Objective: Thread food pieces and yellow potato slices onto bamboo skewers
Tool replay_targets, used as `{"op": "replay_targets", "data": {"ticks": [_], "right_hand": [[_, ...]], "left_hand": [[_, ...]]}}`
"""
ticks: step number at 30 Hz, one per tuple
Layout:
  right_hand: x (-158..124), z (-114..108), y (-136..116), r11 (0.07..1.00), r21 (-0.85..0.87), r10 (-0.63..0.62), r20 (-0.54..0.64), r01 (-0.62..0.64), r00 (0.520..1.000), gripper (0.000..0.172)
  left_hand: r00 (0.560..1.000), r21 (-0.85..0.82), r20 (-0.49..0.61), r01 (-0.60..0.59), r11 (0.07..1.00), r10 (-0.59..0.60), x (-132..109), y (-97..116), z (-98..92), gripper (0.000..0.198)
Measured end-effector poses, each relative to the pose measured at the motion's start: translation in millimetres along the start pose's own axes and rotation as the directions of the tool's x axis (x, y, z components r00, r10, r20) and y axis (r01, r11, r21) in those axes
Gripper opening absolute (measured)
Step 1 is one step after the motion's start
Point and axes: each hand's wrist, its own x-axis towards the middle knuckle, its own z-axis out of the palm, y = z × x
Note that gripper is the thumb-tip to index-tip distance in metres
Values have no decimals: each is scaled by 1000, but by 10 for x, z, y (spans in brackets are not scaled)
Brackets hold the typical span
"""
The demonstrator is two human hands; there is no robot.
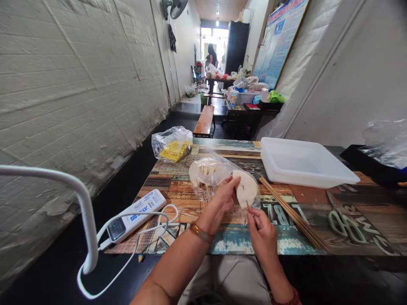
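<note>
Pale slice (246, 188) held up at a skewer (248, 206) tip, just left of the white tray (305, 167).
Left hand (226, 195) pinches the slice's edge; right hand (262, 231) is closed around the skewer. Piercing seems to be in hand, and pushing through likely calls for a firm grip. Left of the tray are two bags, one of slices (206, 171) and one yellow-filled (173, 146). Nearer than the tray lie one skewer bundle (292, 216) and one pair of scissors (346, 224).

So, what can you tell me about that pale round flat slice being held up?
The pale round flat slice looks like cream-white food, with a few small dark slits on its face. It stands on edge above the patterned wooden table, in front of a clear plastic bag of similar slices. The left hand pinches its left rim; the right hand sets a thin wooden skewer against its lower edge.
</note>
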Motion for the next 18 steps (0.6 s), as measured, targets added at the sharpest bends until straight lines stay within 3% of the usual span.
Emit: {"op": "replay_targets", "data": {"ticks": [12, 18], "right_hand": [[-4, 13, 1, 994, -98, -61, -27, 58, 998, 34], [11, 2, -9, 990, -119, -69, 1, 69, 998, 35]], "left_hand": [[998, -51, -62, 14, 999, -17, -13, -5, 2, 12], [999, -37, -40, 17, 999, -18, -10, -4, -3, 11]]}}
